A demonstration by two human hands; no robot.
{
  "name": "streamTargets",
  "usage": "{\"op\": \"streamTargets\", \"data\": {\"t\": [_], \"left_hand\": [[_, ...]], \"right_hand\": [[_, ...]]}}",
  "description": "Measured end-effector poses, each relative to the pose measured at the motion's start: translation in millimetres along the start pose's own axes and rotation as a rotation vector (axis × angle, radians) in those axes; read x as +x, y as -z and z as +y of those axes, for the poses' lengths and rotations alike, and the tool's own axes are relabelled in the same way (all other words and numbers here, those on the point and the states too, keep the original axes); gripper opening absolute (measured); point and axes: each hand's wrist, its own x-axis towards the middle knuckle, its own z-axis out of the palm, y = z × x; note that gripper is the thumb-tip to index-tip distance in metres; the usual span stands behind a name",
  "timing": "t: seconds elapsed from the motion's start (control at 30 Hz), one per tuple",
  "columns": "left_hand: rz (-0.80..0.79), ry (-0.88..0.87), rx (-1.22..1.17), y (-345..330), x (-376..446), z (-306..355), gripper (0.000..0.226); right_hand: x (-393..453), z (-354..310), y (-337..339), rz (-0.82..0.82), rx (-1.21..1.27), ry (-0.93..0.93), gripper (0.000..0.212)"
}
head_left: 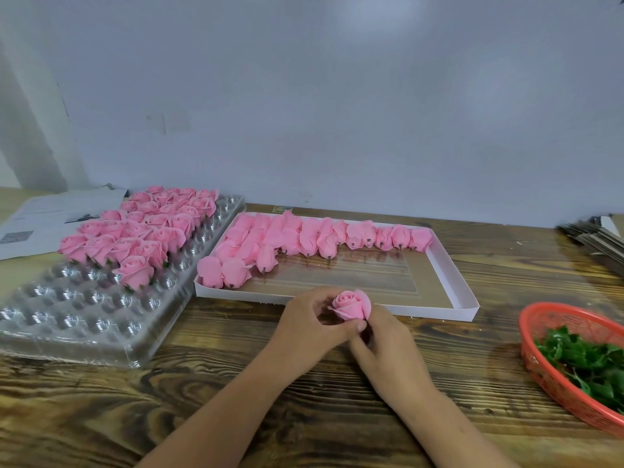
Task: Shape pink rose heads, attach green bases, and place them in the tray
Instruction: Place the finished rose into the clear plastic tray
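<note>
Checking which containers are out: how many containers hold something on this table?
3: clear plastic tray at left with finished roses, white box in the middle with unshaped buds, red basket at right with green bases.

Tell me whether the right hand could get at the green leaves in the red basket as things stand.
Probably yes: the red basket with the green leaves lies open on that side, nothing between. But the right hand now holds the rose.

- A wooden bench [236, 400] with dark, swirling grain fills the foreground.
- On its left lies a clear plastic tray [84, 319].
- Behind the tray are printed papers [50, 221].
- At the centre lies a shallow white box [452, 265].
- A red mesh basket [553, 376] sits at the right edge.
- Flat cardboard pieces [597, 238] are stacked far right.
</note>
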Motion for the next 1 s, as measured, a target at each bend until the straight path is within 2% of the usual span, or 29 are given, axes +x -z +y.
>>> {"op": "streamTargets", "data": {"t": [0.2,0.53,0.67,0.87,1.0], "left_hand": [[-0.028,0.015,-0.003,2,1,-1,0.036],[0.006,0.042,0.090,16,2,7,0.034],[0.162,0.050,0.061,50,10,31,0.036],[0.424,0.158,0.127,136,25,46,0.046],[0.475,0.297,0.316,193,31,33,0.044]], "right_hand": [[-1,-2,0,-0.009,0.041,0.036,0.035],[2,0,-2,-0.027,0.116,0.040,0.040],[2,4,-3,-0.047,0.115,0.003,0.059],[2,3,-2,-0.063,0.108,-0.030,0.052],[3,1,-2,-0.063,0.108,-0.050,0.049]]}}
